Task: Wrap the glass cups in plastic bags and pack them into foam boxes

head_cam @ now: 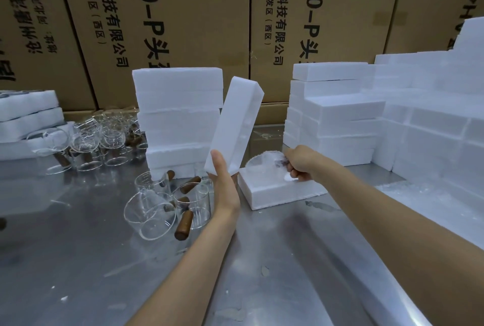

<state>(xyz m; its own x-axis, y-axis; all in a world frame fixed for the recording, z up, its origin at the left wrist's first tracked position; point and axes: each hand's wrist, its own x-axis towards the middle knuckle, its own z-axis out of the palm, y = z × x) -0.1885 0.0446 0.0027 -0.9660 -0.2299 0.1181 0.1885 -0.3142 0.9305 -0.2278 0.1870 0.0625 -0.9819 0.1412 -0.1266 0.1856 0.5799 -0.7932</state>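
Two foam halves are in play. The left hand (222, 176) grips the foam lid (235, 121) at its lower end, thumb along the near face, long axis standing almost upright and tilted toward the table's back edge. Just right of it, the right hand (298, 166) curls its fingers on the bagged cup (267, 160), pressing it into the foam base (272, 192) lying flat mid-table. The lid hangs just beside the base, so closing looks like the left hand's job. Loose glass cups (162, 202) wait nearer the left edge.
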